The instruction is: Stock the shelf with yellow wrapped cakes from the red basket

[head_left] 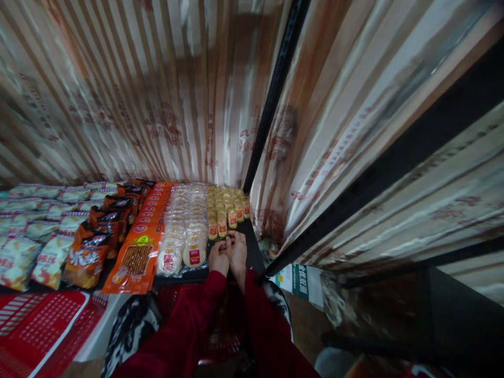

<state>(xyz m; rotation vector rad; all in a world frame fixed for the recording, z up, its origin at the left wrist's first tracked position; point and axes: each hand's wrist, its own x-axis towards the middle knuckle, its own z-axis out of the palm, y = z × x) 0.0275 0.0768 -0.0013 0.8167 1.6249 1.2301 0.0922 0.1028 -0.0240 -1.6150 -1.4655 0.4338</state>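
Observation:
My left hand point(219, 257) and my right hand point(237, 254) meet at the front of a dark shelf point(254, 247), fingers bent and fingertips together. Whatever they pinch, if anything, is hidden by the fingers. Just beyond them stand rows of small yellow snack packets point(222, 220) with red and white labels. To the left of my hands lie rows of round, pale crackers in clear wrap point(195, 251), also with red labels.
Further left are flat orange snack bags point(136, 260), brown-orange bags point(85, 257) and white chip bags point(53, 257). Below the shelf is a red basket point(43, 325). Black posts point(275, 100) and a printed plastic curtain point(177, 94) bound the back and right.

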